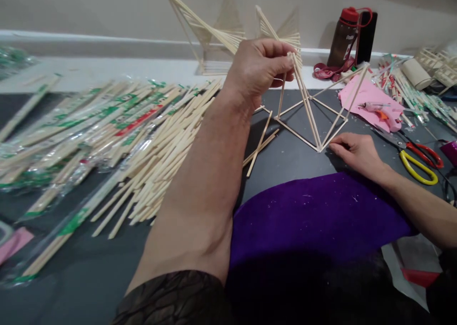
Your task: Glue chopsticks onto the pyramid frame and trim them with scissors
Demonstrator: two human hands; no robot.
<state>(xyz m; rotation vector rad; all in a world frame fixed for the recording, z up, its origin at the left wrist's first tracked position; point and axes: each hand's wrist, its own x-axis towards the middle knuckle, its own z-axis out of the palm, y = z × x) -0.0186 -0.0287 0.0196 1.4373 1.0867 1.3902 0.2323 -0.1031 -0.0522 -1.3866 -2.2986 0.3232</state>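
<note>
Stick frame [308, 110], peaks upward (long sides aslant)

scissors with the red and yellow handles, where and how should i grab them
Best gripped, I'd say, by the red loop and yellow loop, with the right hand coming from the near right side: the scissors lie with loops toward that side and blades pointing left and away.

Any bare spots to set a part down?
Two grey tabletop patches: front left, between the wrapped chopsticks, loose chopsticks and left forearm; and a smaller one between the crossed sticks, stick frame and purple cloth. Crowded: left, under the chopsticks; right, where the glue gun, pink sheet and scissors sit close together.
</note>
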